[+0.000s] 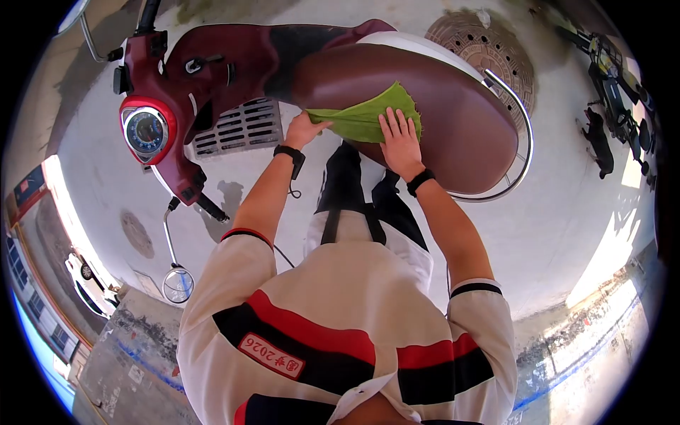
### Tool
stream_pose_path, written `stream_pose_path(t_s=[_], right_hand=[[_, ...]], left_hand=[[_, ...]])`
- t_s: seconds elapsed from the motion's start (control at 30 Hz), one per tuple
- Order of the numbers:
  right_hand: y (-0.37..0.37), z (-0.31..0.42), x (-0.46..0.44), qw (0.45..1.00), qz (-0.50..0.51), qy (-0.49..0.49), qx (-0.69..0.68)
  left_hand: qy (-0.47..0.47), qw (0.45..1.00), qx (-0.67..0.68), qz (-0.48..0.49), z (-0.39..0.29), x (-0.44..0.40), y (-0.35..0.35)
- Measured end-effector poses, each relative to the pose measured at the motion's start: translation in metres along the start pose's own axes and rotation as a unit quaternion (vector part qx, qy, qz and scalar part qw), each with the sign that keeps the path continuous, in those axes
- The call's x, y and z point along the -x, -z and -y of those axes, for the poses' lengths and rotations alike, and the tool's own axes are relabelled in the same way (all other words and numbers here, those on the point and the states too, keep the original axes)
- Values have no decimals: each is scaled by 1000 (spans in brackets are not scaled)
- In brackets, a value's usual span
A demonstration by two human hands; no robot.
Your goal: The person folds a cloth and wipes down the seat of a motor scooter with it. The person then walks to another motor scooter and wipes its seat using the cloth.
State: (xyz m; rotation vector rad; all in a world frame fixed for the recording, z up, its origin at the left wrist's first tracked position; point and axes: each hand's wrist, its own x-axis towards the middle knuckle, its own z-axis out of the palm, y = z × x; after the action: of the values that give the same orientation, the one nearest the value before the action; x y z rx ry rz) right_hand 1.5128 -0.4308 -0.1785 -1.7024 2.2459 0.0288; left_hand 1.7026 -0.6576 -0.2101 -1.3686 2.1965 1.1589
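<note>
A green cloth with a frayed right edge lies folded over the near side of the brown seat of a scooter. My left hand pinches the cloth's narrow left end, at the seat's front edge. On the cloth's right part, my right hand rests flat with its fingers stretched out, pressing it against the seat. The cloth hides part of the seat's near edge.
The dark red scooter's round dial, handlebar and mirror are at left. A chrome rail curves round the seat's rear. A drain grate and manhole cover are in the ground. A dark dog is at right.
</note>
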Motion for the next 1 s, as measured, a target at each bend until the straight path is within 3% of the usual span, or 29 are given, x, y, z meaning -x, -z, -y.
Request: stream_pose_path(t_s=[0.13,0.33,0.6,0.77,0.9,1.0], right_hand=[[2,-19,24,998,-12,-54,3],[1,-55,68,992,-80,-97,11],[-16,-65,140,979,-135,-153,10],[-24,-58,147,975,-151,-158,-34],[-23,-47,134,981,-117,-152,-35],[-22,-37,119,989,-87,-119,-25]], left_hand=[[-10,1000,-19,20,-17,16,-24],[-111,977,-167,70,-41,21,-55],[-143,974,-156,85,-69,45,-96],[-129,985,-95,66,-63,55,-103],[-134,991,26,12,-38,59,-111],[-106,993,44,1,-28,63,-106]])
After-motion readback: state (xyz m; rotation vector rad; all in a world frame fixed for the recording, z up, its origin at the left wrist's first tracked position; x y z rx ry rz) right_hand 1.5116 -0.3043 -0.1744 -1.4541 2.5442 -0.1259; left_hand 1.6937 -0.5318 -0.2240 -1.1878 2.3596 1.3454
